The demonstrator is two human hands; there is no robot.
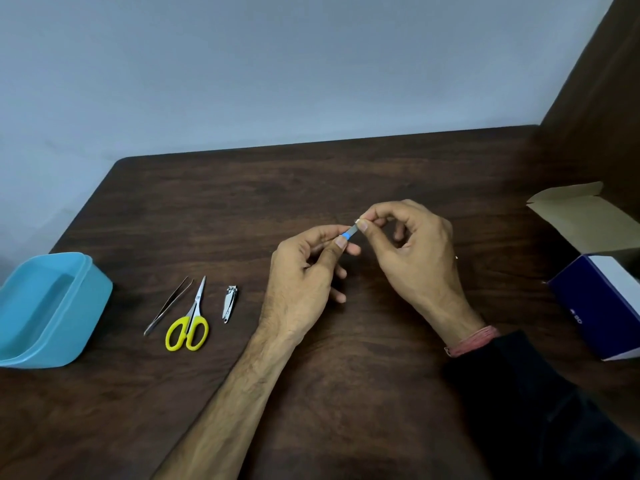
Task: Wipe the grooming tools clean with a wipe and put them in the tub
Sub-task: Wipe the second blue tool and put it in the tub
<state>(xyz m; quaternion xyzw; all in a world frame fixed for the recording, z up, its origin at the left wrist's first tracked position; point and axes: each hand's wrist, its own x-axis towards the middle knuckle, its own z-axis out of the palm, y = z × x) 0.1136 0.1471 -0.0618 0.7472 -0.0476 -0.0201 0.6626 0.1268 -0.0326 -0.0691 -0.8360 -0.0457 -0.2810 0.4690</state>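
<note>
On the table (pixel 346 375), the tub (pixel 52 310) sits at the far left edge. Just right of it lie three tools in a row: the tweezers (pixel 168 305), then the scissors (pixel 191 320), then the nail clipper (pixel 229 303), near one another but apart. Further right, above the table's middle, the left hand (pixel 304 268) and right hand (pixel 412 251) meet on a small sachet (pixel 351 231) pinched between them. An opened cardboard box (pixel 599 289) stands at the right edge.

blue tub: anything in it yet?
Empty. The light blue plastic tub stands upright and lidless, only its bare inside showing; the steel tweezers, yellow-handled scissors and small metal nail clipper lie beside it.
</note>
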